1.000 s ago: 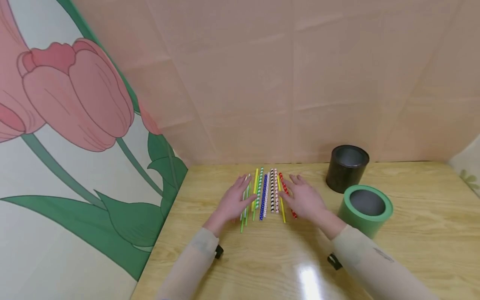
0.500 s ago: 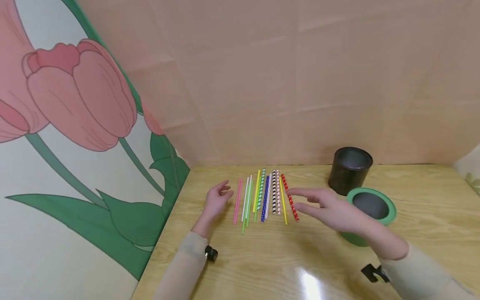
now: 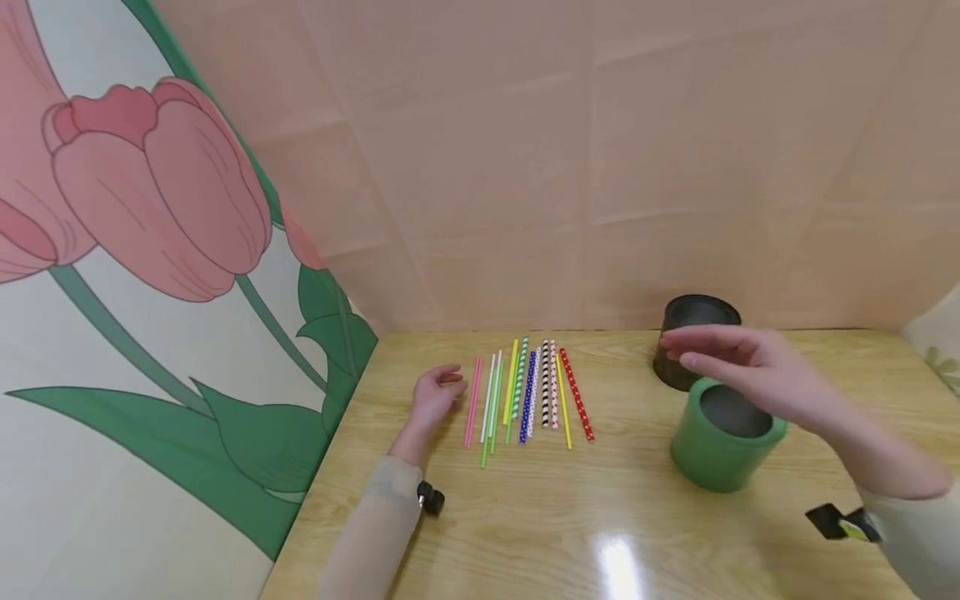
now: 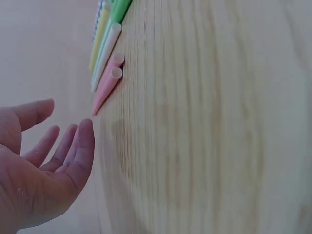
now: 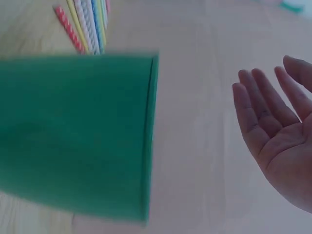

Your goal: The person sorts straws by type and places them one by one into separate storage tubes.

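Several drinking straws lie side by side on the wooden table, from pink straws (image 3: 473, 404) at the left to a red dotted straw (image 3: 577, 395) at the right. My left hand (image 3: 435, 397) rests just left of the pink straws, fingers relaxed and holding nothing. In the left wrist view the open ends of the pink straws (image 4: 108, 87) show beyond its fingertips. My right hand (image 3: 757, 371) is raised above the green cup (image 3: 722, 446), palm inward, fingers extended. In the right wrist view the green cup (image 5: 78, 136) stands apart from the bare palm.
A black cup (image 3: 678, 346) stands behind the green one, partly covered by the right hand. A peach cloth (image 3: 480, 167) hangs along the table's back edge. On the left is a panel with printed tulips (image 3: 150, 192).
Both hands have left the straws' sides. My left hand drew back left, uncovering the pink straws, then stayed. My right hand moved right and up, over the green cup.
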`<state>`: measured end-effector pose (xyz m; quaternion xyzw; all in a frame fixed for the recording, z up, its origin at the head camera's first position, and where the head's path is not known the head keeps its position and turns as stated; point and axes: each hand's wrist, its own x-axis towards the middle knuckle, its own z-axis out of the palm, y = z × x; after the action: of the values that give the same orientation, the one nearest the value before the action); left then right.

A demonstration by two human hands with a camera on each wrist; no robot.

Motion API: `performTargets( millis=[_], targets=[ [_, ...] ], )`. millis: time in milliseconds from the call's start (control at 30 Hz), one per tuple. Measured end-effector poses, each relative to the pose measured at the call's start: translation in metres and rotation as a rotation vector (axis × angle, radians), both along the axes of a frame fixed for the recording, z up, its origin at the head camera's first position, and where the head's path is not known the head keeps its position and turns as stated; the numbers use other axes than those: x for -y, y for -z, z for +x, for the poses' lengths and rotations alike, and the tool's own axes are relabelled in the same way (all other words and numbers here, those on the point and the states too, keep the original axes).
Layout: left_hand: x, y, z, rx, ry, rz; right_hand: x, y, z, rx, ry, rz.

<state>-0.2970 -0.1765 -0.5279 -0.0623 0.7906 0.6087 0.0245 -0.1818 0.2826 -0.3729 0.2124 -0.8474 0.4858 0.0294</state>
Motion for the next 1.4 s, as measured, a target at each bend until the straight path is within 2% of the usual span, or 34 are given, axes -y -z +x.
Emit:
performTargets(
  millis=[100, 167, 367, 467, 600, 767, 833, 1000, 1267, 1400],
  targets=[
    [-0.001, 0.0, -0.001, -0.002, -0.018, -0.013, -0.021, 0.004, -0.015, 0.015, 0.087, -0.022],
    [-0.002, 0.0, -0.002, -0.005, -0.024, -0.024, -0.036, 0.01, -0.028, 0.026, 0.13, 0.006],
    [-0.006, -0.001, -0.005, 0.0, -0.045, -0.026, -0.079, 0.037, -0.064, 0.045, 0.268, 0.108],
    [-0.007, -0.001, -0.006, 0.0, -0.059, -0.006, -0.092, 0.05, -0.078, 0.069, 0.3, 0.125],
    [-0.009, 0.001, -0.006, -0.001, -0.083, -0.005, -0.104, 0.064, -0.093, 0.164, 0.273, 0.152],
    [-0.01, 0.005, -0.007, 0.033, -0.088, 0.027, -0.113, 0.077, -0.104, 0.274, 0.212, 0.083],
    [-0.012, 0.007, -0.007, 0.043, -0.087, 0.049, -0.116, 0.082, -0.107, 0.295, 0.197, 0.086],
    [-0.017, 0.011, -0.009, 0.069, -0.066, 0.044, -0.124, 0.093, -0.107, 0.297, 0.158, 0.152],
    [-0.019, 0.014, -0.01, 0.082, -0.046, -0.111, -0.126, 0.103, -0.11, 0.266, 0.129, 0.139],
    [-0.02, 0.014, -0.012, 0.069, -0.042, -0.151, -0.126, 0.103, -0.112, 0.261, 0.125, 0.143]
  ],
)
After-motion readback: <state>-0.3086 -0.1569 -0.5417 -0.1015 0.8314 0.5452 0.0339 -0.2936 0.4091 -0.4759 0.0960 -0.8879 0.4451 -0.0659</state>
